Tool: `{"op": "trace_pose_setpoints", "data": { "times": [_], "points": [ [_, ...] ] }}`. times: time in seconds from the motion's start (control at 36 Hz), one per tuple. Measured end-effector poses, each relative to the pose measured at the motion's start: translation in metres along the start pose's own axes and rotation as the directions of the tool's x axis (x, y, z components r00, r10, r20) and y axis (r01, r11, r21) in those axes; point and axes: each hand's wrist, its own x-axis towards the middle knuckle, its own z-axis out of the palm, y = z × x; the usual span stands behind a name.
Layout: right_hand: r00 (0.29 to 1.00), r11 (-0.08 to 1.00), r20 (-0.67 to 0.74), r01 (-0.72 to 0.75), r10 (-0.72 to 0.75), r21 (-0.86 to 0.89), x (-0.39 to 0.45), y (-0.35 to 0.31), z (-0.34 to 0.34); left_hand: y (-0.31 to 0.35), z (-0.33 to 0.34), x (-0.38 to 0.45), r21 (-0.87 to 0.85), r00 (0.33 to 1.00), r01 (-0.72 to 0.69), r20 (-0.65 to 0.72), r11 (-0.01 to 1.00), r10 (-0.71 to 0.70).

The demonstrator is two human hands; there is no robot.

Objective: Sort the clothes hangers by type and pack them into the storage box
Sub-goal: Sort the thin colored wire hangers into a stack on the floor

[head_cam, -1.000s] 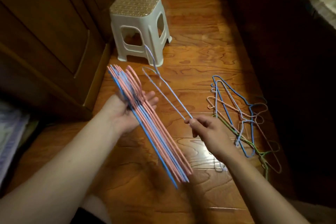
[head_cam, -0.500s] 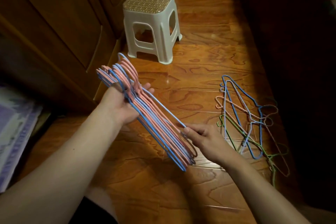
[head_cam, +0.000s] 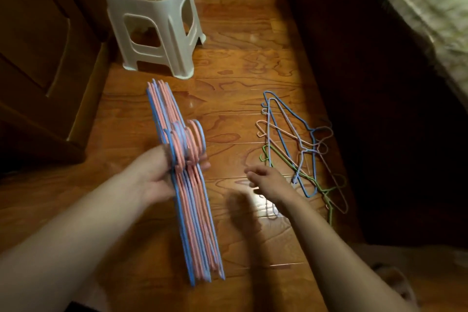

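Above the floor, left hand (head_cam: 154,175) still grips hanger stack (head_cam: 192,210); right hand (head_cam: 266,177) (now released) hovers.

- White plastic stool (head_cam: 152,20) with woven-pattern top, upright on wooden floor (head_cam: 240,63)
- Dark wooden cabinet (head_cam: 38,46) at left
- Pale bedding (head_cam: 417,8) at upper right

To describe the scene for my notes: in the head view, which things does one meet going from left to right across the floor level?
Dark wooden cabinet → left hand gripping the stacked bundle of pink and blue hangers → empty right hand → loose pile of thin blue, pink and green wire hangers → pale bedding.
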Motion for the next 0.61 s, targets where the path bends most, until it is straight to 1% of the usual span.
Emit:
{"op": "trace_pose_setpoints", "data": {
  "times": [0.03,0.06,0.08,0.14,0.17,0.25,0.31,0.36,0.42,0.44,0.5,0.56,0.61],
  "points": [
    [0.99,0.998,-0.136,-0.042,0.035,-0.049,0.009,0.013,-0.005,-0.005,0.008,-0.005,0.034,0.999,0.003,0.035,0.999,-0.004],
    [0.969,0.994,-0.235,-0.095,0.079,-0.056,0.02,0.029,-0.011,-0.011,0.014,-0.009,0.068,0.998,0.0,0.065,0.998,-0.004],
    [0.943,0.987,-0.298,-0.158,0.144,-0.023,0.028,0.043,-0.017,-0.017,0.018,-0.006,0.098,0.996,-0.014,0.088,0.995,0.006],
    [0.901,0.97,-0.366,-0.24,0.235,0.032,0.041,0.068,-0.028,-0.019,0.024,-0.008,0.161,0.997,-0.004,0.08,0.987,-0.009],
    [0.889,0.966,-0.386,-0.258,0.247,0.026,0.045,0.078,-0.033,-0.019,0.026,-0.008,0.186,0.998,0.0,0.057,0.983,-0.011],
    [0.849,0.958,-0.456,-0.284,0.268,0.033,0.057,0.105,-0.043,-0.019,0.028,-0.005,0.233,0.997,0.027,0.061,0.972,-0.043],
    [0.831,0.953,-0.476,-0.296,0.287,0.058,0.081,0.142,-0.051,-0.019,0.029,-0.006,0.234,0.997,0.036,0.057,0.972,-0.051],
    [0.83,0.947,-0.457,-0.295,0.319,0.126,0.099,0.171,-0.056,-0.018,0.031,-0.007,0.215,0.997,0.043,0.055,0.976,-0.056],
    [0.842,0.943,-0.424,-0.28,0.332,0.181,0.089,0.16,-0.057,-0.017,0.034,-0.008,0.182,0.998,0.028,0.053,0.983,-0.038],
    [0.852,0.944,-0.411,-0.267,0.325,0.192,0.075,0.143,-0.055,-0.015,0.036,-0.01,0.169,0.999,0.019,0.045,0.985,-0.027],
    [0.85,0.943,-0.417,-0.25,0.323,0.22,0.058,0.122,-0.054,-0.013,0.039,-0.012,0.155,1.0,0.005,0.017,0.988,-0.008],
    [0.841,0.936,-0.433,-0.222,0.326,0.274,0.049,0.11,-0.054,-0.011,0.042,-0.015,0.151,1.0,0.0,-0.004,0.989,0.0],
    [0.812,0.927,-0.482,-0.183,0.33,0.327,0.044,0.101,-0.054,-0.009,0.043,-0.016,0.144,1.0,-0.002,-0.011,0.99,0.003]
  ]
}}
